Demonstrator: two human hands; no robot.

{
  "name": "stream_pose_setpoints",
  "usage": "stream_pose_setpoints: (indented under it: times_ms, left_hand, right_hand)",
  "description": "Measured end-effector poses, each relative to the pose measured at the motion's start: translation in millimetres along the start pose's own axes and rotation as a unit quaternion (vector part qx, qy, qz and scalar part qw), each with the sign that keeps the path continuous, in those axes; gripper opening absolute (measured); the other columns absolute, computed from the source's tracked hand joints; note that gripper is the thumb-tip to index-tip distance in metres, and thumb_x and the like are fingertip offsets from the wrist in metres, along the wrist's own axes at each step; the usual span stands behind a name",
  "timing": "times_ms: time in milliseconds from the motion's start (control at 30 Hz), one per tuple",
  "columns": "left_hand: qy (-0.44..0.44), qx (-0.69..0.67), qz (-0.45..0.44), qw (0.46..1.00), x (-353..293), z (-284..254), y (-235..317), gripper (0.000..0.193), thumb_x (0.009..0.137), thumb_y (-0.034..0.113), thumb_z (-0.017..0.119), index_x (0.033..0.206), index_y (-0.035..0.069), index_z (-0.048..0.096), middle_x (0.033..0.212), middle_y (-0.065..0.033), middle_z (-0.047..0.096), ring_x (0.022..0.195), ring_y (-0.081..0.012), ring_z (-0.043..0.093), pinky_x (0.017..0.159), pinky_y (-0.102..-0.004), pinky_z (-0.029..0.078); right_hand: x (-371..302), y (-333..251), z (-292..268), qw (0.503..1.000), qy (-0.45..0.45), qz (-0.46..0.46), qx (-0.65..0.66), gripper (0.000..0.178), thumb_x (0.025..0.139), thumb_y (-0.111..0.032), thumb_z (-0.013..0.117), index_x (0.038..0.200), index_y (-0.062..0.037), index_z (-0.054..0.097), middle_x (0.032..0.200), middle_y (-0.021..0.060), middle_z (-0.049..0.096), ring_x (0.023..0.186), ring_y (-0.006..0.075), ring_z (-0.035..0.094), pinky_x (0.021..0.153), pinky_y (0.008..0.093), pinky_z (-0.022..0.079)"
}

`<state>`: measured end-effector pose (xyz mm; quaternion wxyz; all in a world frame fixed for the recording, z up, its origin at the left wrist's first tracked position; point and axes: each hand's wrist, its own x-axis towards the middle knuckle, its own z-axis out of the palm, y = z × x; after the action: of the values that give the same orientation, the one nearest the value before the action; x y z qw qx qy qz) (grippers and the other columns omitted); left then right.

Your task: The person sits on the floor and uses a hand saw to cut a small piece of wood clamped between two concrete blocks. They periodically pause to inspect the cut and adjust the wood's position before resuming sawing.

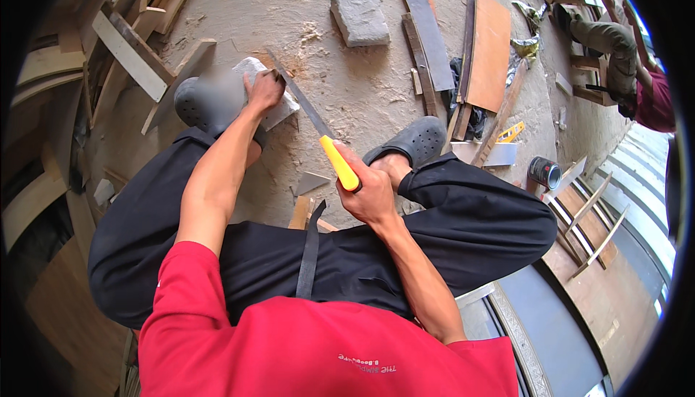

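My right hand [373,191] is wrapped round the yellow handle of a hand saw [338,162]. Its long, narrow metal blade slants away to the upper left and passes close by my left hand [263,93]. The fingers of that hand are closed at a small dark piece [278,76], perhaps wood, whose shape is mostly hidden. Under the left hand lies a pale, rough block [284,110] beside my left shoe; a blurred patch covers part of that shoe. Reddish-brown dust shows on the ground near the blade's far end.
Another pale block [360,15] sits on the dusty ground ahead. Boards [486,49] lie at the right, near a yellow spirit level [511,132] and a dark can [544,172]. Scrap wood [130,53] is piled at the left. Another person [615,49] is at the far right.
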<state>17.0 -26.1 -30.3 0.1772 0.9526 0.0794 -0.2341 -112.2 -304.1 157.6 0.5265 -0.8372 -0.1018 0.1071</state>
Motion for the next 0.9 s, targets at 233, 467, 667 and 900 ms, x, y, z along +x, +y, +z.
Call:
stream_pose_setpoints:
  times_ms: [233, 467, 667, 900]
  left_hand:
    - [-0.04, 0.021, -0.018, 0.999, 11.2, 6.6, -10.8, 0.043, 0.097, 0.037, 0.033, 0.114, 0.011, 0.062, 0.124, -0.0131, 0.061, 0.128, -0.0305, 0.045, 0.109, -0.0666, 0.005]
    - [-0.042, 0.025, -0.011, 0.999, 11.9, 4.3, -9.7, 0.04, 0.096, 0.034, 0.031, 0.108, 0.013, 0.063, 0.121, -0.0124, 0.062, 0.125, -0.0295, 0.048, 0.107, -0.0683, 0.008]
    - [-0.047, 0.025, -0.025, 0.998, 14.0, 1.7, -9.0, 0.038, 0.095, 0.033, 0.032, 0.103, 0.013, 0.064, 0.117, -0.011, 0.063, 0.122, -0.0295, 0.05, 0.106, -0.0691, 0.01]
    - [-0.05, 0.045, 0.008, 0.998, 10.5, -1.1, -3.7, 0.035, 0.096, 0.031, 0.035, 0.105, 0.014, 0.064, 0.118, -0.0095, 0.063, 0.121, -0.0285, 0.051, 0.103, -0.0727, 0.012]
  right_hand:
    - [-4.4, 8.0, -3.1, 1.0, -0.018, 0.023, -0.005, 0.062, 0.075, -0.004, 0.065, 0.135, -0.0113, 0.052, 0.098, 0.0194, 0.065, 0.077, 0.0342, 0.067, 0.066, 0.0371, 0.053]
    - [-3.0, 4.6, -9.2, 0.996, -0.059, 0.066, 0.033, 0.059, 0.076, 0.001, 0.065, 0.134, -0.0041, 0.052, 0.125, 0.019, 0.061, 0.105, 0.0323, 0.064, 0.085, 0.0324, 0.053]
    - [-7.0, -0.1, -3.4, 0.993, -0.057, 0.095, 0.046, 0.059, 0.076, 0.001, 0.064, 0.133, -0.0031, 0.051, 0.125, 0.0185, 0.06, 0.105, 0.032, 0.064, 0.086, 0.0329, 0.053]
    - [-0.1, 1.3, -8.5, 0.994, -0.05, 0.091, 0.034, 0.058, 0.076, 0.0, 0.064, 0.133, -0.0065, 0.052, 0.121, 0.018, 0.062, 0.102, 0.0321, 0.065, 0.083, 0.0329, 0.054]
